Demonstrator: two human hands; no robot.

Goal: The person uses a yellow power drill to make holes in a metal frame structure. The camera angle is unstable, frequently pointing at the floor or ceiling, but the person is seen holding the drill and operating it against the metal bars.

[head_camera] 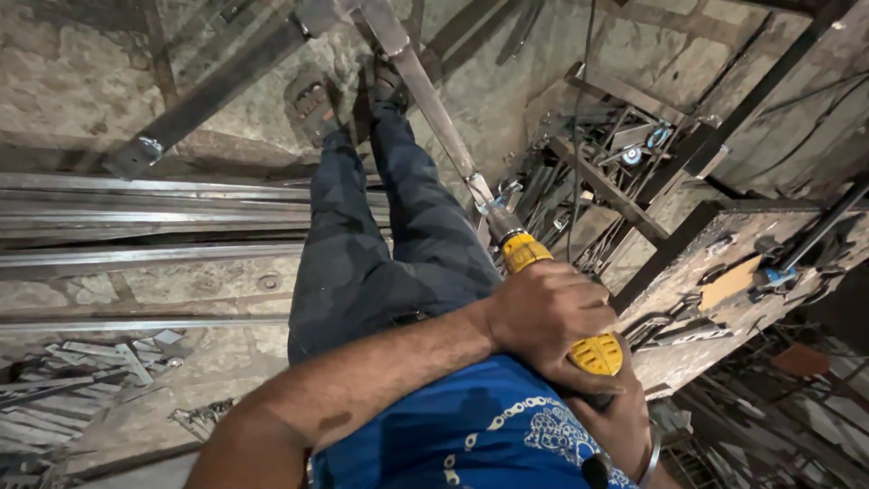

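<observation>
brightness: dim overall, warm indoor cast, no hard highlights blown out
source: soft light from upper left; concrete floor (81, 81) there is the brightest patch
shadows: deep at right edge and bottom right corner, detail lost under the desk (688, 272); soft shadow beside the trouser legs
glare: mild sheen on the steel bars (136, 213) at left and on the yellow drill (561, 303) body
focus: left hand (552, 317) and forearm sharp; shirt at the bottom edge slightly soft
blur: scrap pile bottom left smeared, a little motion softness
distortion: strong wide-angle; bars bow, verticals lean toward the corners
noise: grain in dark zones
</observation>
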